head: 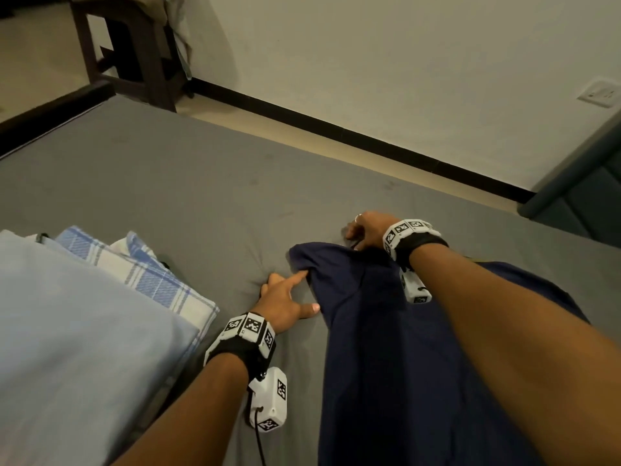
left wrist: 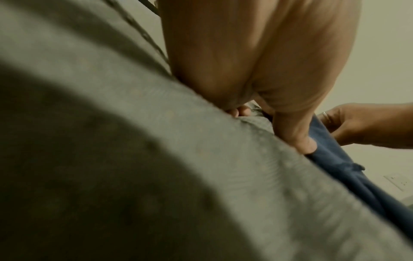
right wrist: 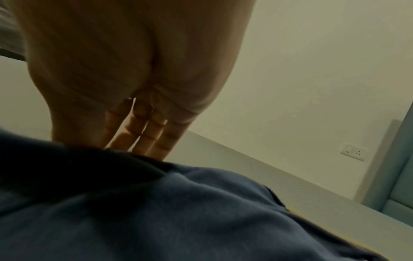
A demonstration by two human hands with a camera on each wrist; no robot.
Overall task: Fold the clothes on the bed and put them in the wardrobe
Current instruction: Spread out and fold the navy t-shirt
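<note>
A navy garment (head: 386,348) lies lengthwise on the grey bed sheet (head: 168,183), from the near edge up to the middle. My left hand (head: 292,294) rests on the sheet at the garment's left edge, with its index finger and thumb straight and touching that edge. In the left wrist view the thumb (left wrist: 306,144) presses on the blue cloth (left wrist: 335,167). My right hand (head: 366,230), wearing a ring, grips the garment's far end, and its fingertips are hidden. The right wrist view shows the fingers (right wrist: 145,134) reaching down behind the navy garment (right wrist: 178,211).
A folded light blue cloth (head: 84,331) and a blue-white checked cloth (head: 151,274) lie on the bed's left. A dark wooden table (head: 134,55) stands past the far left corner. A floor strip (head: 302,129), wall and socket (head: 599,92) lie beyond. A teal headboard (head: 588,183) is at right.
</note>
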